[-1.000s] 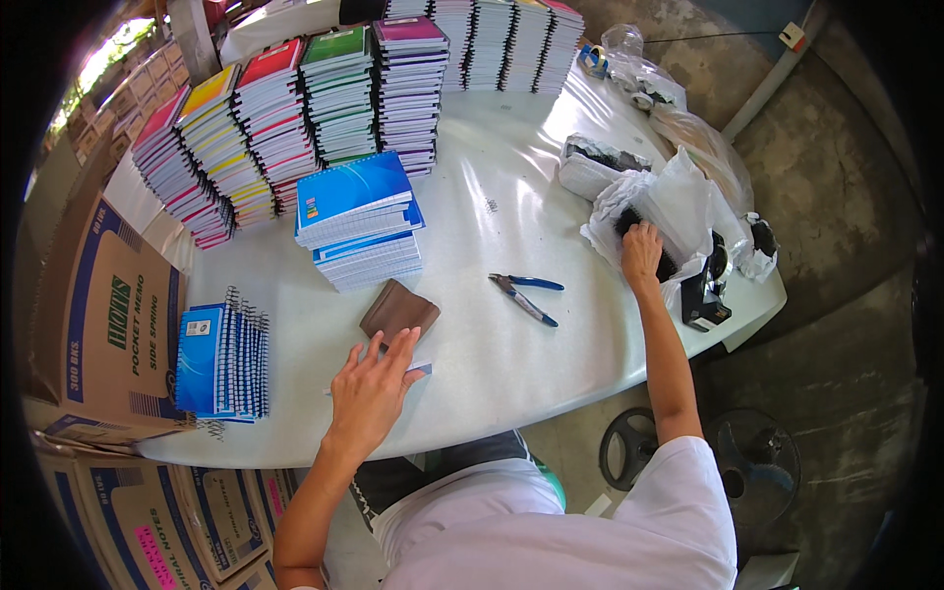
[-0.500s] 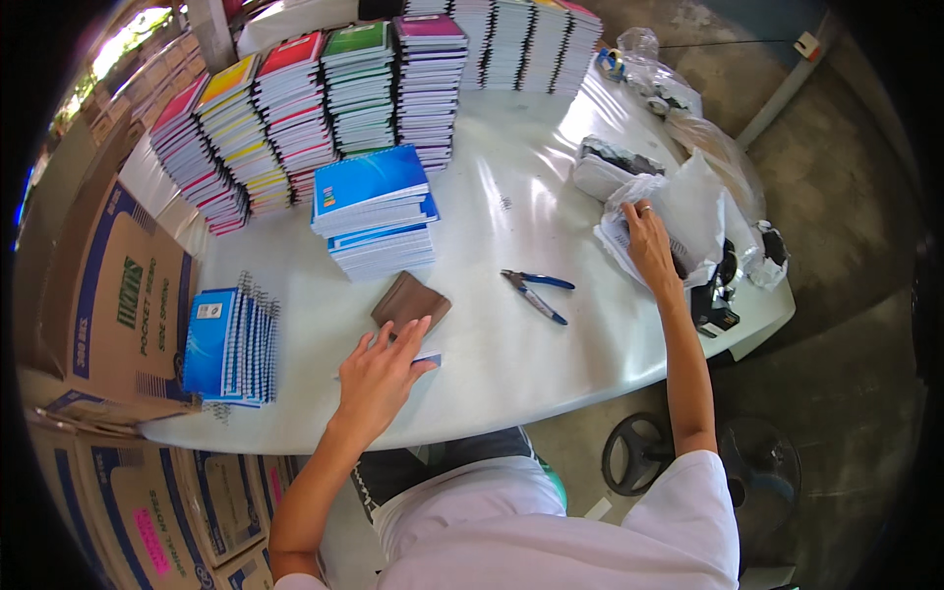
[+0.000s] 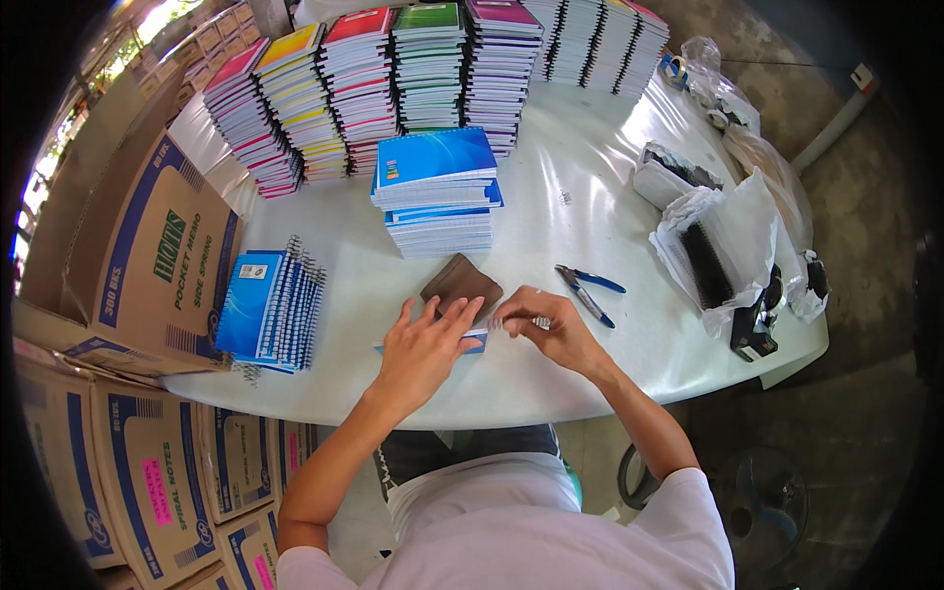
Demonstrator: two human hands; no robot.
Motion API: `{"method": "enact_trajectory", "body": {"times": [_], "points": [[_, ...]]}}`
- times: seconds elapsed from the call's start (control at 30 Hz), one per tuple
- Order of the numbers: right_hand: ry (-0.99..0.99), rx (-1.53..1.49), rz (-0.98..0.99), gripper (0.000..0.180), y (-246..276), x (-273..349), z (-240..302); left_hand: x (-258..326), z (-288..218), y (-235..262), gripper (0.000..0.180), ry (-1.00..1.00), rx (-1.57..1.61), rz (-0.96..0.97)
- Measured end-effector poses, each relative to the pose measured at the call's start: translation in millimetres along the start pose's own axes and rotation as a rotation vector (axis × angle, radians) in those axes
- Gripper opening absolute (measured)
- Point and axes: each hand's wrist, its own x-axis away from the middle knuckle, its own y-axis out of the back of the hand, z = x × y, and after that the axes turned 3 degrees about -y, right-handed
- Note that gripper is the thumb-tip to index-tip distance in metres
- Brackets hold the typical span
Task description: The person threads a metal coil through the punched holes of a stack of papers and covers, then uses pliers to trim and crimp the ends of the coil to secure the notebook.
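My left hand (image 3: 423,349) lies with its fingers spread over a small blue-covered memo pad (image 3: 474,344), most of which it hides. Its fingertips reach onto a brown block (image 3: 455,279) just beyond. Close by on the right, my right hand (image 3: 557,334) pinches a thin wire spiral (image 3: 500,324) at the pad's edge. How far the wire sits in the pad I cannot tell. Blue-handled cutting pliers (image 3: 590,293) lie to the right of the block. Behind it rises a stack of blue memo pads (image 3: 440,197).
Blue spiral-bound pads (image 3: 265,310) stand at the left beside an open carton (image 3: 162,256). Stacks of coloured notebooks (image 3: 359,84) line the back. On the right, white paper (image 3: 752,231) wraps dark wire coils (image 3: 706,265), with a black box (image 3: 752,334) nearby.
My right hand has come left from the wrapped coils to the pad, now pinching a wire spiral. My left hand stays on the pad. The whole view has shifted.
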Motion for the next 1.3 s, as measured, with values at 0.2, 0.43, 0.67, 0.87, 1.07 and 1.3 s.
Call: {"method": "enact_trajectory", "body": {"times": [0.2, 0.43, 0.67, 0.87, 1.07, 1.3], "points": [[-0.057, 0.165, 0.201, 0.019, 9, -3, 3, 0, 2, 1, 0.057, 0.002, 0.016, 0.024], [0.128, 0.351, 0.163, 0.024, 7, -4, 9, 1, 1, 1, 0.059, 0.016, 0.031, 0.016], [-0.1, 0.398, 0.267, 0.009, 2, -6, 24, -1, -9, 12, 0.056, 0.027, 0.148, 0.087], [0.091, 0.59, 0.091, 0.028, 6, -45, -21, 3, -8, 14, 0.056, -0.012, 0.093, 0.201], [0.153, 0.742, 0.174, 0.05, -17, -64, -29, 29, 3, 12, 0.074, 0.08, -0.085, -0.024], [-0.105, -0.187, 0.572, 0.044, 48, -57, 10, 18, 17, 22, 0.078, 0.083, -0.049, 0.041]]}}
